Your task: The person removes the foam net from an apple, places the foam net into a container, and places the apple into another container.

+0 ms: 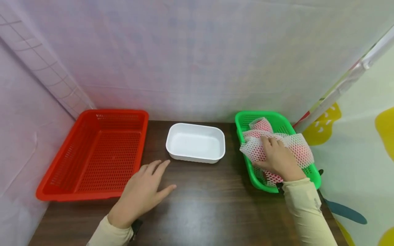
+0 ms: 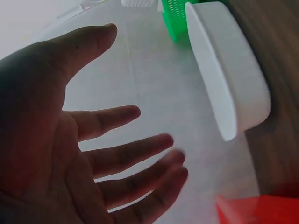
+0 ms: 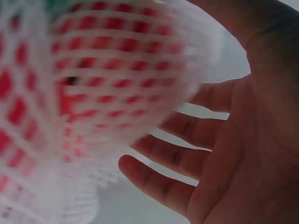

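Note:
My right hand (image 1: 278,159) reaches into a green basket (image 1: 255,179) on the right, over red things in white foam nets. In the right wrist view its fingers (image 3: 156,186) extend fairly straight beside and behind a netted red thing (image 3: 121,60); its kind is hidden by the net. Another netted red thing (image 1: 298,150) lies to the right of the hand, and one more (image 1: 261,125) at the back. My left hand (image 1: 140,191) hovers with spread fingers near the red basket's right front corner, holding nothing.
A large red basket (image 1: 107,160) of plastic mesh stands at left. Between the baskets sits a white tray (image 1: 197,143) on the dark wooden table (image 1: 209,201). A pale cloth (image 1: 191,61) hangs behind, with a patterned curtain (image 1: 354,143) at right.

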The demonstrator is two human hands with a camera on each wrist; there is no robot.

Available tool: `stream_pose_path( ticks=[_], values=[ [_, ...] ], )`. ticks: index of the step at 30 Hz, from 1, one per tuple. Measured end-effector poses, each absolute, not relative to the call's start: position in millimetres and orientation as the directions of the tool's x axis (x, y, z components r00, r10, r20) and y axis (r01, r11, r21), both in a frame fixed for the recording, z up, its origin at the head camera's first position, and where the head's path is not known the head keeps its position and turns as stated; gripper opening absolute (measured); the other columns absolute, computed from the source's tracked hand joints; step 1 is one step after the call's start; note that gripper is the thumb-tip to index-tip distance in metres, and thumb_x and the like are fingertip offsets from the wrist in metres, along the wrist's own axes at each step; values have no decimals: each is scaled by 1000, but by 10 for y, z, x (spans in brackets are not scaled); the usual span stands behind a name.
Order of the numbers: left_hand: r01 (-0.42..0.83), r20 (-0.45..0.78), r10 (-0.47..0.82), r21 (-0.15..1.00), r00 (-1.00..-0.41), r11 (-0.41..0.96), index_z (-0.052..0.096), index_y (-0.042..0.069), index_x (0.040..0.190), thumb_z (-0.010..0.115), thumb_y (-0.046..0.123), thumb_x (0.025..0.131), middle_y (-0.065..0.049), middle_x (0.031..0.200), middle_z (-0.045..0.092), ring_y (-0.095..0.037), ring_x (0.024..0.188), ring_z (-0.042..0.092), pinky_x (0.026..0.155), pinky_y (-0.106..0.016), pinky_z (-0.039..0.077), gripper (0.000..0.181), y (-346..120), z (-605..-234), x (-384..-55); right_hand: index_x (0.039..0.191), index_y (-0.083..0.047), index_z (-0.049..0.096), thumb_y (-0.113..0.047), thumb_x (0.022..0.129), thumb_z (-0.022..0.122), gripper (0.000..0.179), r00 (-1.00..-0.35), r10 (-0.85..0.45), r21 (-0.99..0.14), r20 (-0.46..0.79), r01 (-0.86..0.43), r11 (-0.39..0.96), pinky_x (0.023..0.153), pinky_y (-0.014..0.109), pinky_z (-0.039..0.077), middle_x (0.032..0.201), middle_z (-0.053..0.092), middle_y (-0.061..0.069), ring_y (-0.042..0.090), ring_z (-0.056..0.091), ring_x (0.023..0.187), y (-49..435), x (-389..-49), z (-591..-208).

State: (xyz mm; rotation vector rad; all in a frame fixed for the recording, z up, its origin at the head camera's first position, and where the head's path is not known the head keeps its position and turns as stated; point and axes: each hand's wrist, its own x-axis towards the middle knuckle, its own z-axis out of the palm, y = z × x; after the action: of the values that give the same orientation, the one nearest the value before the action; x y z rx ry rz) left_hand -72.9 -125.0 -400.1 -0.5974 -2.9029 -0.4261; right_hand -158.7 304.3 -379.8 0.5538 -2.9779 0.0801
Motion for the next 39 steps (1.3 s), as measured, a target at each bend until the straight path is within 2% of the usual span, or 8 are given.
stream_pose_path(
  ticks=[6,13,18,20,26,32,34,39],
  values=[
    [354,102,340,325,-935,877,52,10,143,71,52,88,-15,125,64,-35,106,63,82,-51,53,71,-1215,-4107,-648,138,9,35,-36,70,89,99,-923,-365,-41,123,-373,927,98,68,37,118,52,38,57,52,107,3134,-1642,-4019],
    [354,102,340,349,-935,868,56,11,139,71,52,88,-14,123,66,-33,105,65,81,-51,54,68,-1212,-4197,-609,129,9,42,-30,68,84,84,-905,-368,-46,213,-385,922,89,65,44,106,53,33,53,55,95,3147,-1680,-4061],
    [361,121,340,345,-932,867,58,11,137,72,51,88,-13,121,67,-32,104,66,81,-50,54,65,-1233,-4202,-599,135,6,39,-32,69,87,90,-915,-354,-37,194,-368,929,86,68,44,115,53,35,53,52,103,3044,-1575,-3869],
    [358,127,335,348,-934,866,59,11,135,72,49,88,-12,121,67,-32,104,66,81,-50,54,62,-1237,-4198,-599,137,4,40,-34,68,87,92,-896,-379,-11,233,-392,920,82,69,44,116,53,33,52,52,103,2964,-1512,-3777],
    [343,126,319,366,-939,865,63,13,132,71,46,90,-11,122,67,-31,107,65,84,-51,53,54,-1220,-4172,-593,139,0,45,-37,60,86,96,-767,-518,84,378,-529,845,75,62,45,111,56,25,47,55,97,2670,-1320,-3642],
    [343,137,314,374,-939,862,67,15,126,72,41,91,-7,120,68,-29,108,65,85,-50,53,44,-1182,-4156,-582,141,-1,45,-41,57,86,102,-722,-604,100,337,-610,786,80,56,45,118,56,19,41,54,102,2346,-1100,-3687],
    [351,164,312,378,-936,856,70,16,120,73,38,91,-4,114,70,-27,103,66,83,-48,54,36,-1167,-4166,-579,141,-2,46,-41,55,89,105,-708,-630,95,320,-638,764,85,58,44,120,55,18,40,53,105,2241,-1040,-3740],
    [341,218,272,405,-937,848,77,22,100,76,30,90,6,95,71,-17,87,66,73,-40,55,13,-1117,-4253,-571,141,-3,47,-43,48,93,111,-687,-665,48,293,-684,728,86,56,44,121,55,17,38,53,108,1985,-916,-3994]
  ],
)
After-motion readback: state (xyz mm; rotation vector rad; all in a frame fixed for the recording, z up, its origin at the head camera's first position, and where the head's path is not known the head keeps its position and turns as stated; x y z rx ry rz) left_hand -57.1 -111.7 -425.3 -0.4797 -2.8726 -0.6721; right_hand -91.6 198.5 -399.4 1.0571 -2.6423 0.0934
